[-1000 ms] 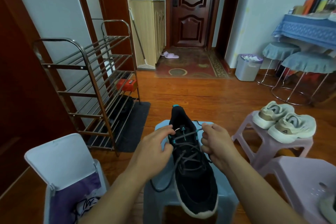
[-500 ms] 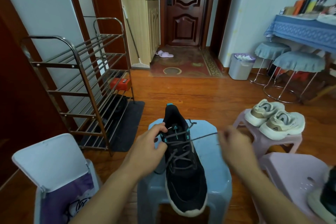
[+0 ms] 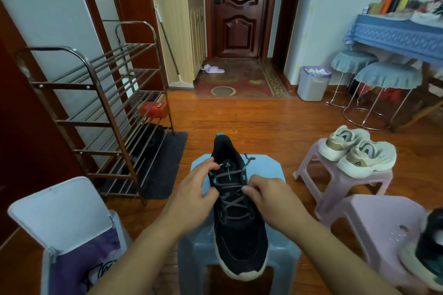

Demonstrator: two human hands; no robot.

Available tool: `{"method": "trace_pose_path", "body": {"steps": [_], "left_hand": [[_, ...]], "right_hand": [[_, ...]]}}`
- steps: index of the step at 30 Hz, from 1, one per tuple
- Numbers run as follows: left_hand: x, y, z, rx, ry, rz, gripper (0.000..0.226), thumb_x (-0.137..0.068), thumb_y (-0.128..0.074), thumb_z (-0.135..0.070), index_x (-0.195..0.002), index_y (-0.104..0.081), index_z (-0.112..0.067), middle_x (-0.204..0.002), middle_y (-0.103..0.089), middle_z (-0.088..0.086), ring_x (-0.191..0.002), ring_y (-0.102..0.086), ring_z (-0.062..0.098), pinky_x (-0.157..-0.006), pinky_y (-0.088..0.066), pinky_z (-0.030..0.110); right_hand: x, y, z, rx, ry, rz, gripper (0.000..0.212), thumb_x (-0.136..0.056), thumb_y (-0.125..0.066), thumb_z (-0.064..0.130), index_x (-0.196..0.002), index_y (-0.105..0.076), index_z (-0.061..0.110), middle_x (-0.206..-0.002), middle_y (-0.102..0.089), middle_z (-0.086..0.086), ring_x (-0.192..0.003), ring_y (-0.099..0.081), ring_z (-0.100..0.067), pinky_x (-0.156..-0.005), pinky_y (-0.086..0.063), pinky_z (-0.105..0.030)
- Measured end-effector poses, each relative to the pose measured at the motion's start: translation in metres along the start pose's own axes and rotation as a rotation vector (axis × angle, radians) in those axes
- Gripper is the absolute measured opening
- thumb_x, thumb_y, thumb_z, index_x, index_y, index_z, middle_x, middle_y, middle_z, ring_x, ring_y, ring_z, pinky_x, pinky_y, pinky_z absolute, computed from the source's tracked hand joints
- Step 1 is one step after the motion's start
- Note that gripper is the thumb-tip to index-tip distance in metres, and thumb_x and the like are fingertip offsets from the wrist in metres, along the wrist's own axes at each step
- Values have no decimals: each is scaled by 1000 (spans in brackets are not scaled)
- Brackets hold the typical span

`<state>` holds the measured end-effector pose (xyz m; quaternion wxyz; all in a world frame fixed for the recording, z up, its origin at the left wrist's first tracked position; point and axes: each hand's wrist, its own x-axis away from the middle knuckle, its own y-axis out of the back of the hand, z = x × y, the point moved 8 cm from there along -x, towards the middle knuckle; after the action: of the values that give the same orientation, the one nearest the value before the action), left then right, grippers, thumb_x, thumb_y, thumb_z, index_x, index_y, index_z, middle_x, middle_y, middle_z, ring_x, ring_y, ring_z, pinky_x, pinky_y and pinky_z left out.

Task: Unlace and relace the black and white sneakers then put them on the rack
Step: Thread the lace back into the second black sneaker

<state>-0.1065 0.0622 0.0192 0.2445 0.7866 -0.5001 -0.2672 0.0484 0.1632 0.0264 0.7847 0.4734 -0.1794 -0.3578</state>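
Head camera looks down at our two hands working on the black sneaker [image 3: 239,227], which lies along the blue stool [image 3: 266,167] with its white sole and toe toward us and its heel pointing away toward the door [image 3: 238,9]. Our left hand [image 3: 194,189] sits at the sneaker's left side, near the tongue, its fingers curled and pinching the white-tipped end of the grey lace [image 3: 233,201] by the top eyelets. Our right hand [image 3: 271,193] rests against the sneaker's right side, its fingers bent and pinching a strand of the same lace where it crosses the upper. The lace zigzags in crossed rows down the middle of the shoe, and a loose end curls off to the right of the tongue. We see the second black sneaker [image 3: 429,256] only partly, at the right edge on a pink stool [image 3: 383,220], its details blurred. The metal shoe rack [image 3: 103,112] stands to our left against the wall, well apart from the blue stool, with a red box [image 3: 154,109] on one of its shelves. A pair of cream sneakers [image 3: 357,151] rests on another pink stool [image 3: 335,182] to the right. Near our left forearm stands a white bin [image 3: 57,213] with its lid raised.
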Motion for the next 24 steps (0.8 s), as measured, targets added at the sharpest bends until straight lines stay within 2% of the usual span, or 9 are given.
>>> {"method": "trace_pose_path", "body": {"steps": [3,5,8,10,12,14,17,19,24], "left_hand": [[2,-3,0,-43,-18,37,43,-96,-53,-31,-134,-44,-48,-158,-33,-26,-141,-38,-1,-111,-40,35],[3,-5,0,-53,-18,36,39,-98,-55,-36,-133,-43,-48,-158,-31,-28,-140,-38,-1,-111,-40,35],[2,-11,-4,24,-9,-11,37,-100,-56,-39,-135,-43,-41,-154,-32,-24,-141,-33,-2,-114,-35,31],[1,-16,-8,109,24,-59,35,-100,-58,-36,-131,-42,-38,-146,-36,-21,-136,-37,-2,-108,-38,26],[-1,-18,-9,160,63,-111,32,-99,-60,-28,-125,-43,-37,-135,-41,-23,-121,-44,-7,-95,-39,18],[-2,-14,-8,179,82,-160,32,-97,-60,-20,-120,-45,-37,-123,-44,-29,-106,-47,-12,-86,-38,11],[-5,-7,-6,187,64,-172,33,-97,-60,-15,-118,-48,-37,-121,-44,-31,-112,-42,-22,-88,-35,2],[-4,-6,-6,188,41,-138,33,-99,-59,-14,-121,-50,-37,-125,-46,-30,-115,-39,-26,-92,-37,0],[-3,-9,-4,165,30,-114,35,-100,-58,-20,-131,-49,-35,-133,-45,-28,-120,-36,-26,-95,-37,3]], "right_hand": [[-4,15,-37,-170,-186,37,32,-100,-57,41,-74,-62,22,-60,-56,6,-54,-51,-12,-53,-41,-28],[-1,18,-48,-221,-226,94,24,-98,-60,42,-88,-70,23,-61,-56,7,-53,-49,-9,-54,-40,-27],[4,18,-49,-243,-274,104,56,-99,-49,54,-143,-51,19,-117,-67,0,-105,-62,-12,-86,-46,-27],[4,22,-42,-270,-264,63,58,-105,-40,46,-153,-39,13,-150,-50,-5,-136,-48,-21,-106,-38,-33],[3,26,-32,-252,-222,25,41,-108,-41,28,-145,-51,13,-144,-57,-8,-125,-58,-20,-94,-49,-26],[7,26,-24,-278,-196,-74,31,-104,-50,17,-131,-66,20,-111,-74,1,-90,-68,-5,-65,-47,-10],[17,21,-22,-350,-223,-276,18,-97,-63,17,-106,-69,30,-76,-72,13,-76,-67,3,-71,-52,-16],[20,16,-18,-304,-217,-343,8,-94,-67,22,-92,-67,30,-75,-70,15,-77,-66,0,-72,-53,-25],[14,-1,-16,-302,-263,-314,10,-93,-68,27,-84,-70,28,-90,-64,8,-83,-55,0,-63,-33,-10]]}}
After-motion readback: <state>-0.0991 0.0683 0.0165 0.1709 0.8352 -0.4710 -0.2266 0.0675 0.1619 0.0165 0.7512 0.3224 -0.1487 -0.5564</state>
